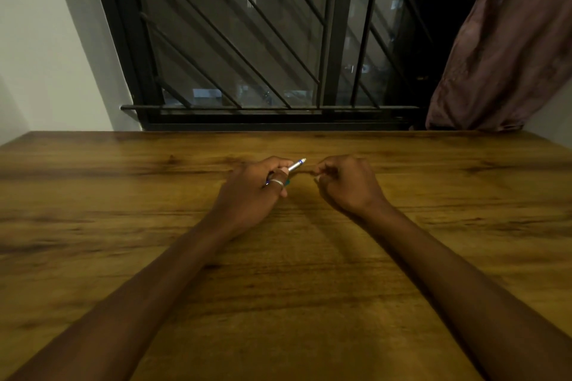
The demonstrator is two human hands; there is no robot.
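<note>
**Pen in my L hand, mid-desk**

The wooden table (123,225) fills the lower half of the view, w/ dark grain streaks across it. Behind its far edge is a window (247,40) w/ black slanted bars, lit buildings outside. A brownish curtain (501,49) hangs at the far right, its hem down near the table's back corner. A pale wall (46,55) sits to the left of the window.

Both my forearms reach in from the near edge and lie low over the tabletop, converging toward the middle.

My left hand (257,191) has its fingers curled round a pen (295,166), thumb laid across the barrel. The pen is silver w/ a blue band, and its free end sticks out past my knuckles, angled up and to the right, toward my other hand. It's just above the table's centre, not lying on the wood.

My right hand (346,185) is just beside it, not touching the pen. Its fingers are curled in, tips bunched at the thumb. Can't tell if they pinch anything; too small and dim.

A silver ring (277,183) sits on my L thumb.
</note>
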